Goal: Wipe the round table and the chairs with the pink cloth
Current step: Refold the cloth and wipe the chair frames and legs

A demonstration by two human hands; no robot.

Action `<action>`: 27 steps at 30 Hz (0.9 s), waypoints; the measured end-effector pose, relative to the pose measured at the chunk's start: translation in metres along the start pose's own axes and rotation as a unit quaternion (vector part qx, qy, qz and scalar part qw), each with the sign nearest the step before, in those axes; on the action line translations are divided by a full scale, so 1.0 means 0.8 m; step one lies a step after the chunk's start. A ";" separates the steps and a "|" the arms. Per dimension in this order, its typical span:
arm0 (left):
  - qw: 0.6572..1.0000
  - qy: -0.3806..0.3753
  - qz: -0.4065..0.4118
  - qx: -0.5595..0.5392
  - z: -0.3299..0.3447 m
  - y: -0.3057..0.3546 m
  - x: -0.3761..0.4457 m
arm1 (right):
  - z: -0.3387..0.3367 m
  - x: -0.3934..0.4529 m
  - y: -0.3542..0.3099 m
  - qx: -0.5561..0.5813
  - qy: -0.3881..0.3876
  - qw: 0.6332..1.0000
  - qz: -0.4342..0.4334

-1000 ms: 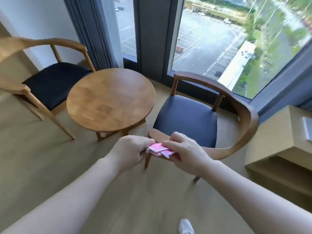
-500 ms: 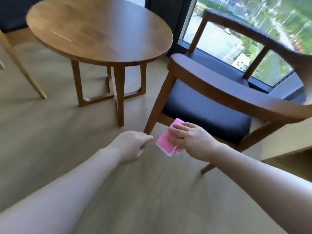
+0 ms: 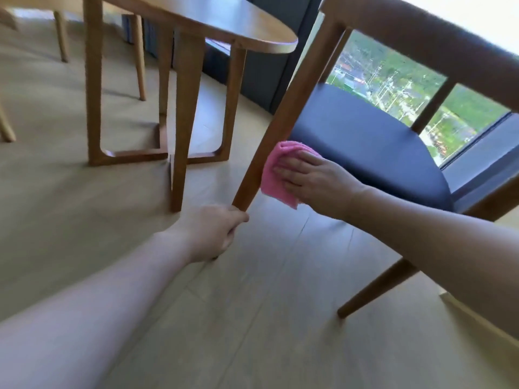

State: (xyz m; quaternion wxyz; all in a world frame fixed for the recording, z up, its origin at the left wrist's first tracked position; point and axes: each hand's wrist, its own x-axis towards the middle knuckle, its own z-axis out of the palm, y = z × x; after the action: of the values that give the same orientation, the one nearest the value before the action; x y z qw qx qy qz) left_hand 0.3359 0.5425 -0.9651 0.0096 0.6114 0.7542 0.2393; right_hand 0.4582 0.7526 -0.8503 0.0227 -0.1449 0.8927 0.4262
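Observation:
The pink cloth (image 3: 273, 175) lies folded against the right side of the near chair's front leg (image 3: 280, 122), just below the dark blue seat (image 3: 365, 147). My right hand (image 3: 317, 181) presses it there with fingers laid flat over it. My left hand (image 3: 213, 231) grips the bottom end of the same leg, close to the floor. The round wooden table (image 3: 224, 21) stands to the left of the chair; only its edge and its legs show.
Another leg of the near chair (image 3: 373, 287) slants to the floor under my right forearm. The second chair's legs (image 3: 60, 35) show at the far left. A floor-length window (image 3: 393, 88) is behind the chair. A light wooden cabinet edge (image 3: 477, 318) is at the lower right.
The view has dropped low beside the chair. My left hand has taken hold of the bottom of the chair leg. My right hand moved the cloth up against the leg.

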 end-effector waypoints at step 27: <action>0.957 -0.180 0.204 0.103 0.110 0.094 0.023 | 0.084 -0.284 -0.034 0.003 -0.070 0.992 0.101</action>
State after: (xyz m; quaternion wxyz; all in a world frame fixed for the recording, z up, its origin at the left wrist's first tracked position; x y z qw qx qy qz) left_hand 0.4274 0.6009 -1.0099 0.0327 0.7828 0.6199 0.0430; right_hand 0.6779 0.8423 -0.8762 0.0419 -0.0238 0.9002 0.4327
